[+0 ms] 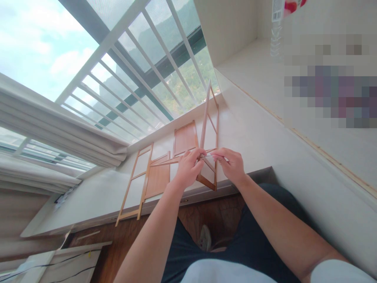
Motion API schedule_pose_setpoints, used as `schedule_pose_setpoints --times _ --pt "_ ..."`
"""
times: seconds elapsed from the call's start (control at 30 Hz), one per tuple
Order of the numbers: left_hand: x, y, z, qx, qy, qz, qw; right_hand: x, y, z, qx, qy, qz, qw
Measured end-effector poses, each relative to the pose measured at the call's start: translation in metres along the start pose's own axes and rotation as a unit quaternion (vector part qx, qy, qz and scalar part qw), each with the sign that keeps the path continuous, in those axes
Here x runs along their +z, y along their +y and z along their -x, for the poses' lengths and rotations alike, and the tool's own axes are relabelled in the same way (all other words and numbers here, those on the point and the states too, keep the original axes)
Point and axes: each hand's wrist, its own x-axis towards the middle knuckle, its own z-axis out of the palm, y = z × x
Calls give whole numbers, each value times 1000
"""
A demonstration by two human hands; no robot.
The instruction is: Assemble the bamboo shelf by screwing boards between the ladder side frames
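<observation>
My left hand (pixel 188 167) is closed around a joint of a light wooden frame (pixel 204 122), which stands upright on the white sill. Close beside it, my right hand (pixel 231 162) pinches a thin, rod-like tool (pixel 208 155) that points at the joint; its exact kind is too small to make out. To the left, a second wooden frame (pixel 142 184) with crossbars leans over the sill's front edge, and a wooden bar runs from it toward my left hand. Two flat wooden panels (pixel 185 138) lie on the sill behind my left hand.
A barred window (pixel 153 59) rises behind the sill (pixel 100 196), with grey curtains (pixel 59 122) to the left. At right stands a pale wall with a ledge (pixel 253 59) holding a plastic bottle (pixel 276 35). Dark wooden floor (pixel 218 214) lies below, with a pale board (pixel 73 263) at lower left.
</observation>
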Motion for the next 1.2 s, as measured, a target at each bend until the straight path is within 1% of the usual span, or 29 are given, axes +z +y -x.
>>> schedule_pose_setpoints --times 0.37,0.53,0.7,0.8,0.97,1.2 --pt "-1 -2 0 4 0 -2 1000 -3 1 0 -25 -18 -8 999" --pt "-1 -1 0 1 -3 -4 1000 -5 4 -2 -31 -44 0 999" --pt "0 -5 0 3 -6 -8 1000 -10 14 -12 -78 -83 7 993" --pt "0 -5 0 6 -4 -9 1000 -12 17 -17 -91 -93 8 992" --pt "-2 -3 0 5 -5 -9 1000 -11 15 -16 -76 -70 17 995" --pt "-1 -4 0 0 -4 -3 1000 -6 8 -11 -28 -52 27 998"
